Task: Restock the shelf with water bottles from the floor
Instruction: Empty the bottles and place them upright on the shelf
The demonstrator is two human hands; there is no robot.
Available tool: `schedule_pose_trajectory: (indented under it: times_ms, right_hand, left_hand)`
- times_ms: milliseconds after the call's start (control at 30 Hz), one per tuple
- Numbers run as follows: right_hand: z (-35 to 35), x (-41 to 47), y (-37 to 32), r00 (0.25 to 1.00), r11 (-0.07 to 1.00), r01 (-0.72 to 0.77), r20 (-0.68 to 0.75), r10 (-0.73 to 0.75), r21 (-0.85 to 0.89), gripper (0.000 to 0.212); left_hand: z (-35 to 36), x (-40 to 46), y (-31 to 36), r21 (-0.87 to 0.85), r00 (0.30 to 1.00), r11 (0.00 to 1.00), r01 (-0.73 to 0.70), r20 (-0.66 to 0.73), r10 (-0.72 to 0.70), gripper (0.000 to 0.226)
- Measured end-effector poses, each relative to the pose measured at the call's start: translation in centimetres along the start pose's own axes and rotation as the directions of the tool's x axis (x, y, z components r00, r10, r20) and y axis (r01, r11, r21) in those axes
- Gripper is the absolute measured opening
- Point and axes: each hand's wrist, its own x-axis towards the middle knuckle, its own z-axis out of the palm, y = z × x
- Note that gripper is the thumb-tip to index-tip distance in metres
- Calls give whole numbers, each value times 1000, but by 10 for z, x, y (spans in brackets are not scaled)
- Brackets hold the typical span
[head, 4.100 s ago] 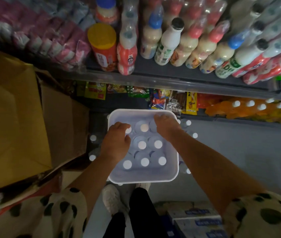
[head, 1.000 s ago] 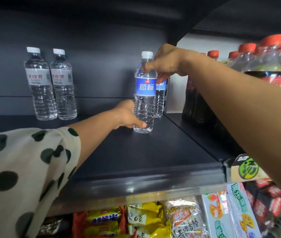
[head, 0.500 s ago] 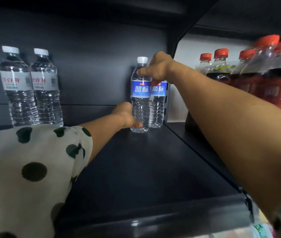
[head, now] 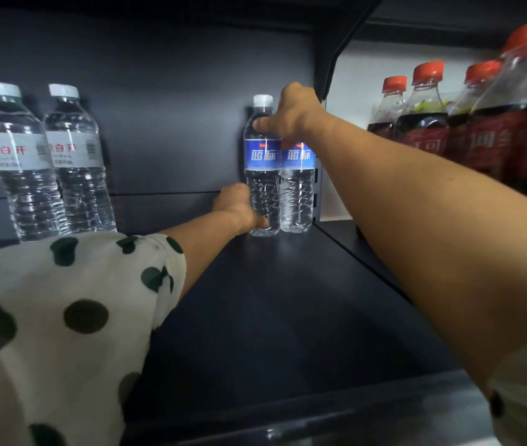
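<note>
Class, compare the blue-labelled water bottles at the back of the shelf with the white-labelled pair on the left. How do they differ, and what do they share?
The blue-labelled water bottles carry a blue band with white characters; the white-labelled pair carries a white band with red characters. Both hands touch the blue-labelled ones: the left hand low down, the right hand at the necks. Nobody touches the white-labelled pair. Shared: clear plastic, white caps, upright, two side by side.

Two clear water bottles with blue labels stand upright, side by side and touching, at the rear right corner of the dark shelf [head: 255, 317]. The left blue-label bottle [head: 263, 175] shows a white cap; the top of the right blue-label bottle [head: 297, 188] is hidden. Two further white-label bottles [head: 53, 162], clear with white caps, stand upright together at the rear left, well apart from the blue-label pair.
</note>
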Motion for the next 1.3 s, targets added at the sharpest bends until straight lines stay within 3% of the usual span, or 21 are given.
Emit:
schedule_pose_trajectory:
  times_ms: [133,300,433,533,633,867,1067,1300]
  right_hand:
    - [6,0,3,999,1000,11,-43,-12,-28,45]
    - [-7,-7,3,999,992,17,38,-13,-123,34]
    - [-27,-32,-5,985,957,134,140,-100,-259,29]
    - [-35,-65,-14,951,883,271,245,-186,-383,34]
    - [-41,-101,-28,919,843,338,340,-200,-419,14]
    - [-76,-217,-97,897,812,417,330,-294,-408,22]
    - [-82,-362,-157,901,851,396,324,-288,-346,30]
    - [16,-542,-186,831,912,345,523,-189,-220,35]
  left_hand:
    - [-3,-2,2,49,1000,999,-10,6,9,42]
    - [-30,-14,10,83,998,996,-36,52,32,36]
    - [-62,-38,14,146,996,986,-84,43,78,28]
    - [-88,-61,14,237,993,964,-116,42,109,33]
    - [-115,-92,17,264,989,953,-147,24,145,42]
    - [-190,-201,13,209,969,946,-247,42,244,30]
    - [-235,-338,-50,153,935,923,-353,98,341,31]
    - [-196,-485,-184,214,881,895,-390,368,296,30]
